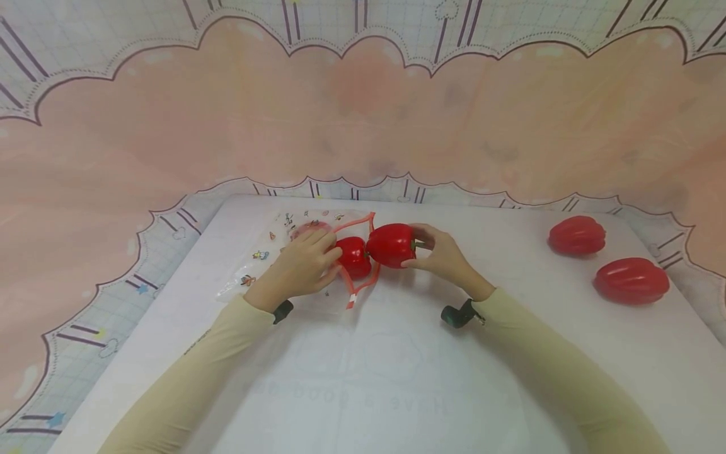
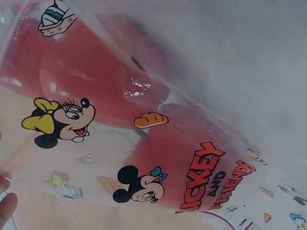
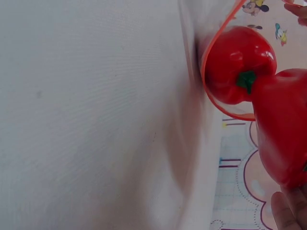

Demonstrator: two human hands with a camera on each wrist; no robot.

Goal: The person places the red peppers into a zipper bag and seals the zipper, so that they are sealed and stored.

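A clear plastic bag with cartoon prints and an orange-red rim lies on the table, its mouth facing right. My left hand is over the bag and pinches the upper edge of its mouth. My right hand grips a red bell pepper by its stem end, just outside the mouth. Another red bell pepper sits inside the opening, its green stem towards the held one. Through the printed plastic, more red peppers show in the left wrist view. The left palm hides part of the bag.
Two red bell peppers, one farther back and one nearer, lie at the right side of the white table. Behind the table hangs a pink and white patterned cloth.
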